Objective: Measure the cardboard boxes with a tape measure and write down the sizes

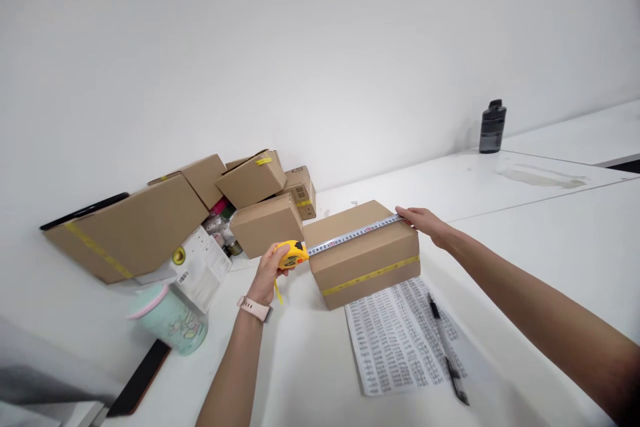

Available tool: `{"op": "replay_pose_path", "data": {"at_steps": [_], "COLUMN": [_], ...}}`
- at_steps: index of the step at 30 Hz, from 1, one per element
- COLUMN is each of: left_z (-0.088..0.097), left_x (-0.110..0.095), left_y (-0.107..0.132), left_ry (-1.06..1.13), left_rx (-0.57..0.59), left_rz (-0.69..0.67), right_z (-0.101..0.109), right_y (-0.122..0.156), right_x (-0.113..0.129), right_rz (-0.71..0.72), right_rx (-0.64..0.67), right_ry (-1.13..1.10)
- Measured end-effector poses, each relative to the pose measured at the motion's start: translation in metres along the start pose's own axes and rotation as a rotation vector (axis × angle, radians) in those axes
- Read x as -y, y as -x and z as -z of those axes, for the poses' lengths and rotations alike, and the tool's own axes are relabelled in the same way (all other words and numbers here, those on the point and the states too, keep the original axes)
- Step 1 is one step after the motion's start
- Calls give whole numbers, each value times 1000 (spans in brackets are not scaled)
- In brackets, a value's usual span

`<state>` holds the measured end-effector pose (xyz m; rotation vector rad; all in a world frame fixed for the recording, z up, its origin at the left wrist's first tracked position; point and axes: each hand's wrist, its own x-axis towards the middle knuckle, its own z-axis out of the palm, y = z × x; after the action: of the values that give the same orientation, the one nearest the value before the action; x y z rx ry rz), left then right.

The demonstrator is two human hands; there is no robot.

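Observation:
A closed cardboard box (367,257) with a strip of yellow tape along its near side sits on the white table. Across its top stretches the silver blade of a tape measure (293,254). My left hand (270,270) is closed around the yellow tape measure case at the box's left edge, with a yellow strap hanging below. At the right edge, my right hand (425,221) pinches the blade's free end against the box. Its fingertips are partly hidden. Under the box's near side lies a printed sheet (395,347), and a pen (447,350) rests on it.
Several cardboard boxes (265,223) are piled at the left against the wall. Nearby stand a mint-green cup (175,323) with a pink rim and a white package (203,270). A dark water bottle (493,128) stands at the back right. A black flat object (140,380) lies lower left.

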<state>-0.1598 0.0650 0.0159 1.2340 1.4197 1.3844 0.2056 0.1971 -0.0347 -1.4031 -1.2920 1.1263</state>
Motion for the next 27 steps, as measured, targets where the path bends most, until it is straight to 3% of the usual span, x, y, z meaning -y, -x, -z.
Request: {"op": "replay_pose_path", "data": {"at_steps": [9,20,27], "left_z": [11,28,28], "left_x": [11,11,15], "left_y": [-22,-30,-32], "left_ry": [1,-16,-16], "left_rx": [33,118,133], "left_rz": [84,114,108], "right_z": [-2,-3,-3], "right_y": [1,8,7], "right_x": [3,10,8], "right_rz": [-13,-45,-35], "right_rx": [-8,64,68], "right_ry": [189,209,220]}}
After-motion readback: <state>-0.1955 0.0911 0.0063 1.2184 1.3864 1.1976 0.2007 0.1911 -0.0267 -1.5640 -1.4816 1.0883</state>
